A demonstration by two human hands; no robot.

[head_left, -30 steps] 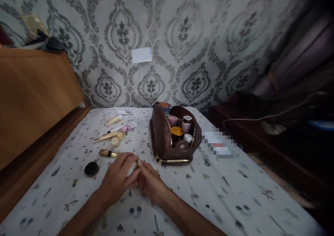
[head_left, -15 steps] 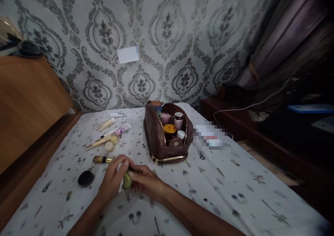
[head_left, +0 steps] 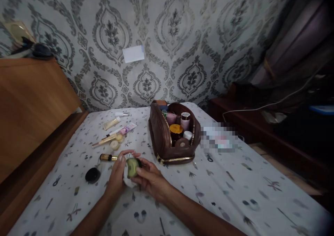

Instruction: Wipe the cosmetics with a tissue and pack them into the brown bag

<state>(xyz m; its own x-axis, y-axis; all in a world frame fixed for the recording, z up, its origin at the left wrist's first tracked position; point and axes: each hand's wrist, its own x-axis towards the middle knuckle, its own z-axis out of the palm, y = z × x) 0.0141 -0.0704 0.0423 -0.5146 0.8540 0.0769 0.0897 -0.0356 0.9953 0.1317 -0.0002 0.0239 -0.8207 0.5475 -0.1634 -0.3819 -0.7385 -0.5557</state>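
Between my two hands is a small green jar with a dark end, held above the patterned sheet. My right hand grips the jar from the right, thumb on its near side. A crumpled white tissue is in my left hand, whose fingers press it around the jar's left side. Just left of my left hand lies a small bottle with a gold cap. Nearby sits a round black jar. Beyond my hands stands an open brown toiletry bag, holding several jars and bottles.
Several tubes, among them a cream one and a pink-and-white one, lie at the left with small round yellowish pots. A wooden cabinet borders the left side. A blurred-out item lies right of the bag.
My hands have turned the jar so more of its green side and the white tissue show. The whole view has shifted, with things appearing slightly farther right.
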